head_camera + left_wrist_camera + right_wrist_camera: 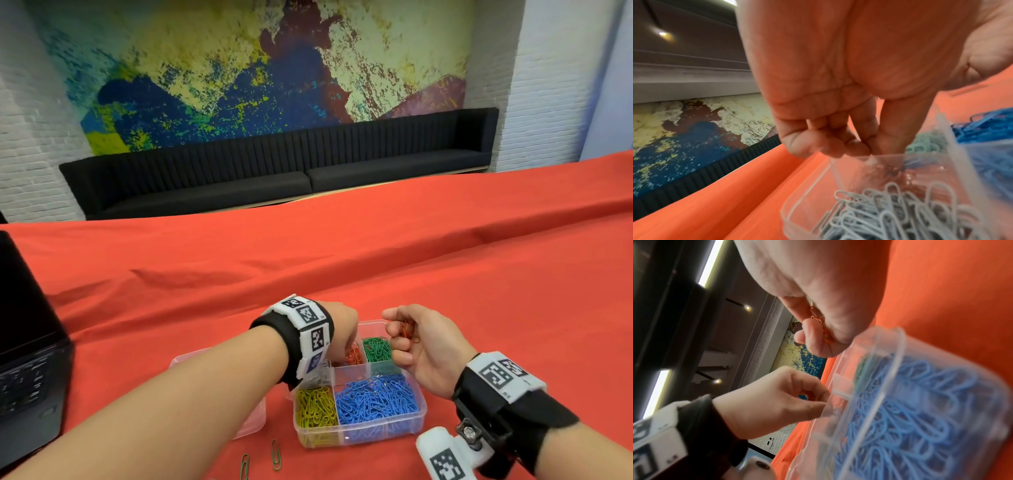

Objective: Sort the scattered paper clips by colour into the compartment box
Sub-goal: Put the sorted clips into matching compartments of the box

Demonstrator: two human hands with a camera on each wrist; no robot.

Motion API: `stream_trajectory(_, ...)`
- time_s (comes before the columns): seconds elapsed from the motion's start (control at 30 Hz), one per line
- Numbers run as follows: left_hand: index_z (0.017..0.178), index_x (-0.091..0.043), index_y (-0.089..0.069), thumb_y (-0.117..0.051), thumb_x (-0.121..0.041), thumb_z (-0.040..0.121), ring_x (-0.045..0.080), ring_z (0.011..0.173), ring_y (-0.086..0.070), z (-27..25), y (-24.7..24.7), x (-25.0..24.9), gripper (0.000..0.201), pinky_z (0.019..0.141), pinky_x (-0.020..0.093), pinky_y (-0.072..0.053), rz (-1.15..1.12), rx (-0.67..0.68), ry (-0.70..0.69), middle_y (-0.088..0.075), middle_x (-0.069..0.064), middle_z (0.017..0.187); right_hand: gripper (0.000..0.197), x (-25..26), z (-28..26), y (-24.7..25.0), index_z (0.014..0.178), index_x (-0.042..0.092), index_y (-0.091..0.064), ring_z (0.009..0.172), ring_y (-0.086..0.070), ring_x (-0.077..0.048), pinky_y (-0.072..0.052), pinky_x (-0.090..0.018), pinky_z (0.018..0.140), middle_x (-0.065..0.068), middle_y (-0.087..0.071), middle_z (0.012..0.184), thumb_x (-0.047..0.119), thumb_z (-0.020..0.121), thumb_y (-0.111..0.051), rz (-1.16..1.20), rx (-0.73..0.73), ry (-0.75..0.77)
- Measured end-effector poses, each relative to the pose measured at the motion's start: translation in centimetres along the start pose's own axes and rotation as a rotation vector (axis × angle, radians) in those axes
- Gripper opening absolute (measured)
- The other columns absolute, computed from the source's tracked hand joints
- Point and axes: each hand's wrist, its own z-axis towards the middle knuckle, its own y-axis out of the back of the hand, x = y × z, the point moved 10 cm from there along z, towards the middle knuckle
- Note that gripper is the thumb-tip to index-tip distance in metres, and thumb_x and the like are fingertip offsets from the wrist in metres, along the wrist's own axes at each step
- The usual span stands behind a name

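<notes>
Green paper clips [260, 459] lie loose on the red-clothed surface [445, 260], nearest. Beyond them the clear compartment box [422, 409] holds yellow, blue, white, green and red clips apart. Over its far end the right hand [419, 346] curls round red clips [407, 330]; the left hand [342, 334] dips bunched fingers [849, 142] into the red compartment.

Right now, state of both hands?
Left hand: fingertips bunched down in the compartment box; what they pinch cannot be told.
Right hand: holding red paper clips.
</notes>
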Motion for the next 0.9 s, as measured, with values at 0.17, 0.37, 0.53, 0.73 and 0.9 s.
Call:
stream_trajectory(0.17,0.081,-0.011,-0.070,-0.057,-0.012,0.084,0.018,0.069,-0.054,-1.2,1.9,1.0,0.013,0.063,0.025,-0.044,-0.127,-0.096,-0.019,-0.061,0.002,0.073,0.017,0.0,-0.1,0.0,0.086,0.005,-0.055,0.042,-0.027,-0.010,-0.019,-0.017,0.034,-0.004,-0.043,0.057,0.009,0.091,-0.040,0.019,-0.002,-0.004)
stream_trajectory(0.37,0.089,-0.014,-0.069,-0.060,-0.010,0.081,0.014,0.071,-0.056,-2.3,2.2,1.4,0.013,0.071,0.027,-0.051,-0.281,-0.173,-0.022,-0.064,-0.002,0.079,0.018,0.0,-0.4,0.1,0.087,0.004,-0.055,0.042,-0.029,-0.011,-0.022,-0.019,0.033,-0.004,-0.044,0.057,0.010,0.093,-0.039,0.061,-0.013,-0.002)
stream_trajectory(0.53,0.089,-0.017,-0.073,-0.050,0.000,0.080,0.010,0.061,-0.051,-2.5,1.3,0.8,0.029,0.065,0.024,-0.045,-0.344,-0.104,-0.025,-0.054,-0.012,0.061,0.016,0.0,-0.8,0.3,0.089,0.003,-0.054,0.046,-0.029,-0.012,-0.023,-0.018,0.033,-0.005,-0.044,0.058,0.010,0.093,-0.040,0.117,-0.004,-0.004)
stream_trajectory(0.73,0.097,-0.019,-0.075,-0.061,-0.018,0.084,0.018,0.082,-0.065,-1.7,0.2,-0.5,0.019,0.074,0.027,-0.053,-0.146,-0.061,-0.032,-0.073,-0.004,0.087,0.016,-0.1,-0.5,0.2,0.090,0.004,-0.053,0.044,-0.029,-0.010,-0.022,-0.019,0.033,-0.004,-0.044,0.057,0.010,0.093,-0.039,0.120,0.014,0.006)
stream_trajectory(0.9,0.092,-0.017,-0.075,-0.073,-0.034,0.078,0.025,0.075,-0.063,-0.5,0.0,-0.5,0.022,0.063,0.026,-0.045,-0.020,-0.021,0.017,-0.071,-0.002,0.086,0.016,0.1,-0.7,0.1,0.089,0.003,-0.053,0.043,-0.028,-0.011,-0.020,-0.020,0.033,-0.004,-0.043,0.056,0.008,0.094,-0.038,0.064,0.017,0.032)
